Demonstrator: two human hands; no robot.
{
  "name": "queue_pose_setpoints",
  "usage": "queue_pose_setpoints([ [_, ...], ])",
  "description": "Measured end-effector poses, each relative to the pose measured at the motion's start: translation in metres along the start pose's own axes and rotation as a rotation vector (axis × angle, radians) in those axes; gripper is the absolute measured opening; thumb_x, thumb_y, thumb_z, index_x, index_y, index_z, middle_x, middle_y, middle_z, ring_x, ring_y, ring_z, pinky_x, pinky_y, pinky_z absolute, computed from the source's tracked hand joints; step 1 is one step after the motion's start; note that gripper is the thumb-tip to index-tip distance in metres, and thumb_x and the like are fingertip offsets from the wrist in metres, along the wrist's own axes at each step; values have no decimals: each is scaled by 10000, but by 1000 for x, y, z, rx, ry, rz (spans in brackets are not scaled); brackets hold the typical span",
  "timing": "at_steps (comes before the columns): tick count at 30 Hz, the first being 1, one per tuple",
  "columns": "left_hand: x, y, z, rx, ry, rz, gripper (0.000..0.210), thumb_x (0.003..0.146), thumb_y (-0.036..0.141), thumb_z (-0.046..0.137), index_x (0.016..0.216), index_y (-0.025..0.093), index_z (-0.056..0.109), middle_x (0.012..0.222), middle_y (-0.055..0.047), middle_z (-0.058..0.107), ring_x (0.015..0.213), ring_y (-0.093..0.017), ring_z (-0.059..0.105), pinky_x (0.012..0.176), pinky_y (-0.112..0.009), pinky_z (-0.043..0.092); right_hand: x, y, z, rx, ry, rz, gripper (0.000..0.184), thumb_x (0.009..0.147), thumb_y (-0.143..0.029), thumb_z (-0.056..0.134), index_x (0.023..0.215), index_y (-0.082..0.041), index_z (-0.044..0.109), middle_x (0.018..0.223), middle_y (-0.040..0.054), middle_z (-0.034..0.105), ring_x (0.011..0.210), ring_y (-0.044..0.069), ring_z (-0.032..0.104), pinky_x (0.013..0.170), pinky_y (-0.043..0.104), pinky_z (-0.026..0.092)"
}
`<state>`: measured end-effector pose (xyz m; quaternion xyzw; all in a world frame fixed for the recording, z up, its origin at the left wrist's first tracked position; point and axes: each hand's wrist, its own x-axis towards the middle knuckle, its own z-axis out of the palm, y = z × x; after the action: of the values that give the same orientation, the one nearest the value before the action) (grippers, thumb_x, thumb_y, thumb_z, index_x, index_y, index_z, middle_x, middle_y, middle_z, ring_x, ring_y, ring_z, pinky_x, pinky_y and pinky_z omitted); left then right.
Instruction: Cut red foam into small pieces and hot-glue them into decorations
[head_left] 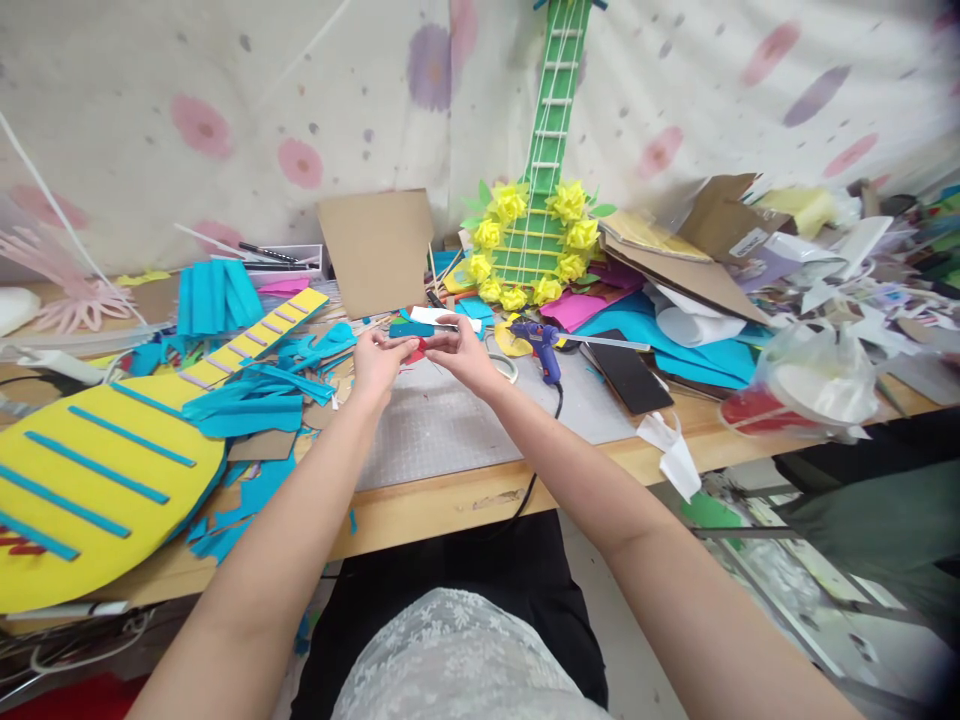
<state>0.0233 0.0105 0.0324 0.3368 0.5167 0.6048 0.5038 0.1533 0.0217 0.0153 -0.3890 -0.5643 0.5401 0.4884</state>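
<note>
Red piece held between both hands above the mat.
Left hand [379,362] and right hand [466,355] appear to pinch the red piece [417,352] at the fingertips, a grip presumably suited to its smallness; forearms extended, converging over the mat [442,430]. Glue gun [547,355] near the right hand, handle toward the person, apparently for easy reach.

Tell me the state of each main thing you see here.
Left hand, fingers closed on red piece
Right hand, fingertips at red piece too
Green guitar, upright, strung
Yellow guitar, lying flat
Glue gun, unheld, glue stick inserted; heat can't be seen
Cup, inside a bag
Cardboard, standing
White paper, rolled up
Mat, flat
</note>
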Motion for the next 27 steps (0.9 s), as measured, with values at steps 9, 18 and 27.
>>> queue_pose_setpoints([
  [9, -1, 0, 4, -87, 55, -58, 488, 543, 31, 698, 705, 216, 278, 600, 44, 625, 565, -118, 620, 675, -290, 505, 6, 2, 9, -4, 84, 10, 455, 601, -186, 668, 950, -228, 378, 702, -55, 602, 701, 126, 620, 767, 323, 496],
  [18, -3, -5, 5, -130, 30, -131, 370, 629, 150, 723, 755, 186, 376, 660, -13, 654, 606, -129, 652, 657, -266, 518, 4, 6, 7, 21, 170, 71, 440, 606, -159, 669, 913, -229, 363, 713, -48, 617, 675, 124, 622, 751, 336, 504],
  [27, -6, -12, 5, -156, 57, -71, 324, 648, 49, 669, 792, 171, 407, 663, -10, 654, 590, -108, 642, 715, -282, 520, 2, 1, 8, 163, 145, 179, 460, 577, -169, 706, 892, -219, 373, 683, -49, 629, 635, 110, 617, 725, 324, 514],
])
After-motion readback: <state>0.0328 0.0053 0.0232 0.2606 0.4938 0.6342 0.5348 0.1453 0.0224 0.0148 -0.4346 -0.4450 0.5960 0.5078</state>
